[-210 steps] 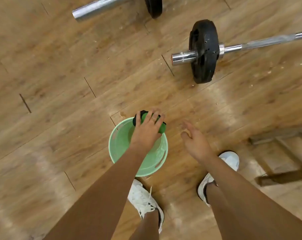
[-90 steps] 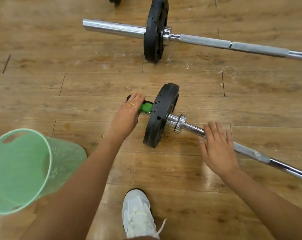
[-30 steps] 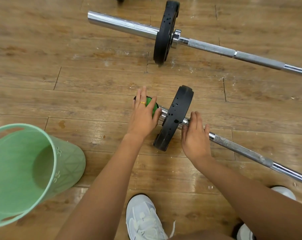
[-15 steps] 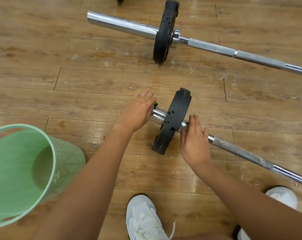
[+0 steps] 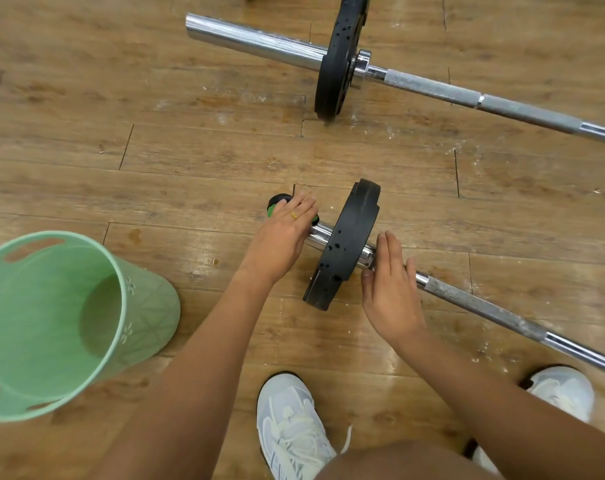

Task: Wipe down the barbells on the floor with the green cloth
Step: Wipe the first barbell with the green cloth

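Observation:
Two barbells lie on the wooden floor. The near barbell [image 5: 474, 304] carries a black plate [image 5: 346, 244], and its chrome sleeve sticks out to the plate's left. My left hand [image 5: 282, 237] covers the end of that sleeve and holds the green cloth [image 5: 272, 206] wrapped over it; only a green and black edge of the cloth shows past my fingers. My right hand [image 5: 389, 289] rests with straight fingers on the shaft just right of the plate. The far barbell [image 5: 467, 95] with its own black plate [image 5: 339, 57] lies untouched beyond.
A light green plastic bucket [image 5: 121, 306] stands at the left, close to my left forearm. My white shoes [image 5: 294, 434] are planted near the bottom edge. White dust specks dot the floor around both bars.
My left hand has slid outward along the sleeve with the cloth, from near the plate toward the sleeve's end. My right hand stays on the shaft by the plate.

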`<state>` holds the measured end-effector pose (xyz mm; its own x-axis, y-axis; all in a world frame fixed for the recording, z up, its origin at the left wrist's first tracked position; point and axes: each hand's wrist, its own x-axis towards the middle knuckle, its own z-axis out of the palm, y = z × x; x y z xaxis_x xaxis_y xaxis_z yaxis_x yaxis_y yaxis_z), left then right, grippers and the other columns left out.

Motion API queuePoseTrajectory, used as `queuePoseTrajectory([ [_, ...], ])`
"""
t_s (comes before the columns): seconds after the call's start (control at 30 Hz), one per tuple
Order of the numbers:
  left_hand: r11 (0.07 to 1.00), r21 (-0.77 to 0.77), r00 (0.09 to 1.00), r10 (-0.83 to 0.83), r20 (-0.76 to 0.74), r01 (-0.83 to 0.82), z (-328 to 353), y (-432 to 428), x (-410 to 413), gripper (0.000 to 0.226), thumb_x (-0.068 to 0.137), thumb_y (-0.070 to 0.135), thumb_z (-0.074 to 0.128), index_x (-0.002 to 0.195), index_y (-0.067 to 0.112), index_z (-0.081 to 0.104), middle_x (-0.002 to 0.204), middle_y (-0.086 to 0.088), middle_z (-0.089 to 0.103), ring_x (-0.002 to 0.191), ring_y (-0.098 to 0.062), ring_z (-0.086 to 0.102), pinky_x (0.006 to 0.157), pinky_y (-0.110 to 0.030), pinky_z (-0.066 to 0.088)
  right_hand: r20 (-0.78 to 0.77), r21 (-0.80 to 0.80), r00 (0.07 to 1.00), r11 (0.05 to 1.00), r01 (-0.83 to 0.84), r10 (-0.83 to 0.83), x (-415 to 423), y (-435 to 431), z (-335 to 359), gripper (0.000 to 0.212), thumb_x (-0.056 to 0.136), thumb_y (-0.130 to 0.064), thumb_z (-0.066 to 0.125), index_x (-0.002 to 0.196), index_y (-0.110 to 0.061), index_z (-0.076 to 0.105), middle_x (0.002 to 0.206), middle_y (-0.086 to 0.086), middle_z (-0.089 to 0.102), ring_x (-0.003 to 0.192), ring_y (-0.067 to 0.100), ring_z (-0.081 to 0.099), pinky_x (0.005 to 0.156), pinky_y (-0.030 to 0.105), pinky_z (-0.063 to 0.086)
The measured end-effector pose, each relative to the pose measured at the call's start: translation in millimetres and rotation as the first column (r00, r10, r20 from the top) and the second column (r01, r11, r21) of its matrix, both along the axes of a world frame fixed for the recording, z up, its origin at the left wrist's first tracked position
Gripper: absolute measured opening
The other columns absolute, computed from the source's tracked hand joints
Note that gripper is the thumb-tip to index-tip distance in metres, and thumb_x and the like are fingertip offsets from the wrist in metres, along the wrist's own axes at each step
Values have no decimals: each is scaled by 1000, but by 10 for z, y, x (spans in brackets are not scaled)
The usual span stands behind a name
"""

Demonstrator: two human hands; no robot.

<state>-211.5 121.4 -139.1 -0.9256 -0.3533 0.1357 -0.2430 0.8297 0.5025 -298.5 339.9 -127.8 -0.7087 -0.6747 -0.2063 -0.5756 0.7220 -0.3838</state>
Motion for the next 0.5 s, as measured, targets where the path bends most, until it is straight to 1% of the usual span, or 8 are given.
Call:
queuePoseTrajectory([
  [0.1,992,63,992,111,-57,-107,-17,169,160,44,102,-1,51,146,4,50,154,-11,46,150,-28,31,124,-49,21,37,-22,999,1000,-17,18,-44,10,23,63,106,-25,32,160,-14,2,169,2,0,155,16,-1,126,44,0],
  [0.17,988,91,986,136,-100,-128,-35,258,268,47,100,-6,52,146,3,49,155,-12,45,150,-29,31,124,-49,20,44,-28,999,1000,-14,16,-43,15,40,63,106,-24,33,160,-14,2,169,2,0,155,15,-2,126,43,1],
  [0.23,988,102,985,131,-110,-120,-18,219,208,48,98,-9,52,145,2,50,154,-13,46,149,-30,32,124,-49,20,39,-34,999,999,-3,4,-43,14,34,63,106,-23,33,161,-14,2,169,2,0,155,14,-2,126,42,0],
  [0.33,997,53,997,67,-44,-64,19,22,-64,48,97,-7,54,144,2,51,152,-13,48,149,-31,32,123,-51,22,56,-36,998,999,5,-3,-64,-25,47,63,106,-23,34,160,-12,3,168,3,1,155,15,-1,126,43,2],
  [0.4,998,43,998,54,-24,-53,25,-33,-160,47,98,-5,54,144,2,51,153,-13,48,149,-31,32,123,-51,24,69,-28,998,1000,-2,4,-121,-33,70,64,107,-24,34,160,-12,2,168,3,1,155,15,-1,126,45,5],
  [0.5,996,32,994,85,-65,-83,-41,123,44,57,95,-12,53,149,4,45,157,-12,41,151,-28,29,123,-51,23,84,-27,996,1000,-5,7,-198,-51,97,63,107,-23,34,160,-11,2,168,4,2,155,15,0,125,45,8],
])
